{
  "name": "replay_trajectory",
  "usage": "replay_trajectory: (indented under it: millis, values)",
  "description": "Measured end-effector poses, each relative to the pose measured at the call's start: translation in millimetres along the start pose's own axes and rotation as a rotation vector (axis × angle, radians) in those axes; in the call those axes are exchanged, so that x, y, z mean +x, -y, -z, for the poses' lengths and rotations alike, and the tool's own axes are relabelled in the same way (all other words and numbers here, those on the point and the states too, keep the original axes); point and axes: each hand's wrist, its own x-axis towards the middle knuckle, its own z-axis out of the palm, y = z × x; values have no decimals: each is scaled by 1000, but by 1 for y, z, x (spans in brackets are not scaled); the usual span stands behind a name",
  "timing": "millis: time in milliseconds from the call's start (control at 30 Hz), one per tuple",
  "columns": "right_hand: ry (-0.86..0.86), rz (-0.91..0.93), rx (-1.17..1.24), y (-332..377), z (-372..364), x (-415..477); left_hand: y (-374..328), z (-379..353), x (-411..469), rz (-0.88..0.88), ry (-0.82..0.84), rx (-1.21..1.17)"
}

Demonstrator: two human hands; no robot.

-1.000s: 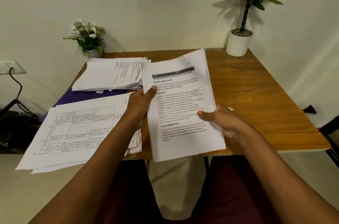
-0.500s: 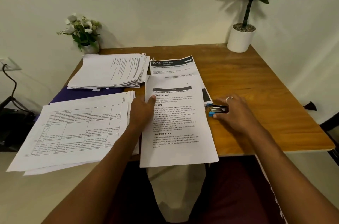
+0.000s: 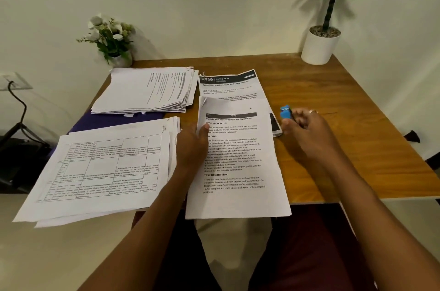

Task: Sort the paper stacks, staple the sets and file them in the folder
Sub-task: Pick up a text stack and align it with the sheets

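Note:
A printed paper set lies in front of me, its lower end hanging over the table's near edge. My left hand grips its left edge, thumb on top. Just right of the set, my right hand holds a small blue stapler, lifted a little off the table. Another printed set with a dark header lies behind, partly covered. A thick paper stack sits at the back left on a purple folder. A stack of table-printed sheets lies at the left, overhanging the table.
The wooden table has a white pot with a tall plant at the back right corner and a small flower pot at the back left. A black cable and dark stand are left of the table.
The paper set went from held up in both hands to lying on the table. My right hand let go of it, took the blue stapler and has now lifted it.

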Motion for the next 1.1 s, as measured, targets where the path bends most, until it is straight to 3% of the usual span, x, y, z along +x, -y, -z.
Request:
replay_trajectory:
  millis: [100, 300, 633, 933, 1100]
  values:
    - [152, 78, 73, 22, -14, 12, 1, 0, 1, -15, -10, -1]
    - [315, 249, -320, 54, -54, 37, 3, -1, -2, -62, 10, -34]
    - [288, 512, -742, 87, -68, 69, 5, -2, 1, -162, -11, -14]
    - [470, 656, -915, 99, -61, 84, 3, 0, 2, -189, -5, -9]
    - [476, 695, -962, 103, -61, 89, 5, 0, 2, -183, 3, -16]
